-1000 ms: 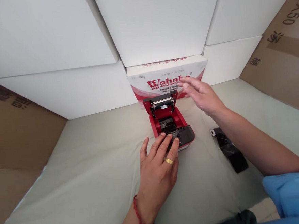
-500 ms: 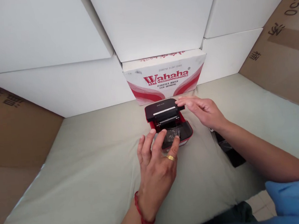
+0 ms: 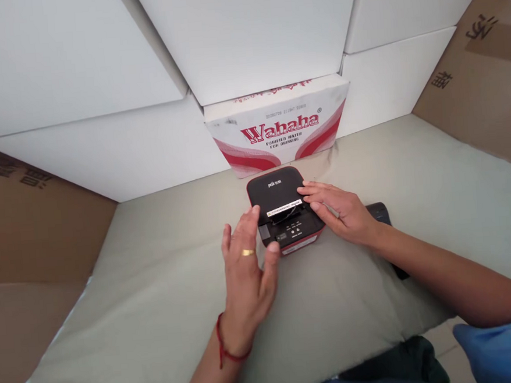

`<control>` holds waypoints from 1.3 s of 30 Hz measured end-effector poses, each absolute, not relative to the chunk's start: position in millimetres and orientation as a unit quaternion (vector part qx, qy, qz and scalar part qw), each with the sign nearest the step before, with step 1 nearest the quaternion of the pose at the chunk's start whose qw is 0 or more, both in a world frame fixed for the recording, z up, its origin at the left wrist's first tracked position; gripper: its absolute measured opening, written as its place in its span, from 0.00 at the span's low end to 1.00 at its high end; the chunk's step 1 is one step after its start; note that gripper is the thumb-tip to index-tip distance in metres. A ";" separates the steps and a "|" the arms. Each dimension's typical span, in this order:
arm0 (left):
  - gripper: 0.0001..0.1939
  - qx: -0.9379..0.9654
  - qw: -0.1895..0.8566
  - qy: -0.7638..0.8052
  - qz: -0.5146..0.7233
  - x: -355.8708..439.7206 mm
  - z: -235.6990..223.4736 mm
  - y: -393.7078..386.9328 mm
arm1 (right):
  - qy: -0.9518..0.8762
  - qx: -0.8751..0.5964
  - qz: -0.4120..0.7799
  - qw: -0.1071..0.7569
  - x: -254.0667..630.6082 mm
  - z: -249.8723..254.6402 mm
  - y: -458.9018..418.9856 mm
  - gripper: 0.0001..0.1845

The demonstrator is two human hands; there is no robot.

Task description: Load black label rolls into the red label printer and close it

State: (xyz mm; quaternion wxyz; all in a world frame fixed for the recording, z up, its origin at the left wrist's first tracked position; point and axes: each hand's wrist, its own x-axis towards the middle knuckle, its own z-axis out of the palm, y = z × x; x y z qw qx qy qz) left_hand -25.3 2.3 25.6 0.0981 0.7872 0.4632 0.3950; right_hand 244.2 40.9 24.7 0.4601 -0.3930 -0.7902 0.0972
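Note:
A small black-and-red printer (image 3: pixel 277 197) stands on the pale green cloth (image 3: pixel 171 302), its black lid lowered over the roller bay. A white strip with print (image 3: pixel 284 208) runs along the lid's front edge, and a narrow dark gap shows below it. My left hand (image 3: pixel 247 274), with a gold ring and a red cord at the wrist, is at the printer's near left corner, fingers apart and holding nothing. The outstretched fingers of my right hand (image 3: pixel 342 211) rest at the lid's right edge without wrapping round it.
Right behind the printer stands a white-and-red Wahaha water carton (image 3: pixel 281 128). White boxes (image 3: pixel 248 34) form a wall at the back. Brown cardboard (image 3: pixel 35 230) closes off the left, more cardboard (image 3: pixel 488 82) the right. A black object (image 3: pixel 378 211) lies partly hidden behind my right forearm.
The printer's lid has come down, covering the roller and the inside that showed before. My left hand has drawn back to the left, off the front part. My right hand has moved slightly lower.

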 end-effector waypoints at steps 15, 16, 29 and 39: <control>0.22 0.820 0.029 0.455 0.347 -46.3 17.8 25.0 | -0.824 -0.334 0.156 0.431 246.0 43.6 29.7 0.23; 0.22 0.822 0.015 0.453 0.344 -45.5 18.3 24.8 | -0.827 -0.325 0.136 0.437 246.3 43.1 28.8 0.22; 0.15 0.721 0.236 0.469 0.452 -35.7 19.1 28.5 | -0.864 -0.277 -0.012 0.421 239.5 37.9 17.8 0.14; 0.26 0.456 0.581 0.387 0.552 -27.9 6.4 36.8 | -0.834 -0.292 -0.022 0.467 231.4 18.6 8.5 0.20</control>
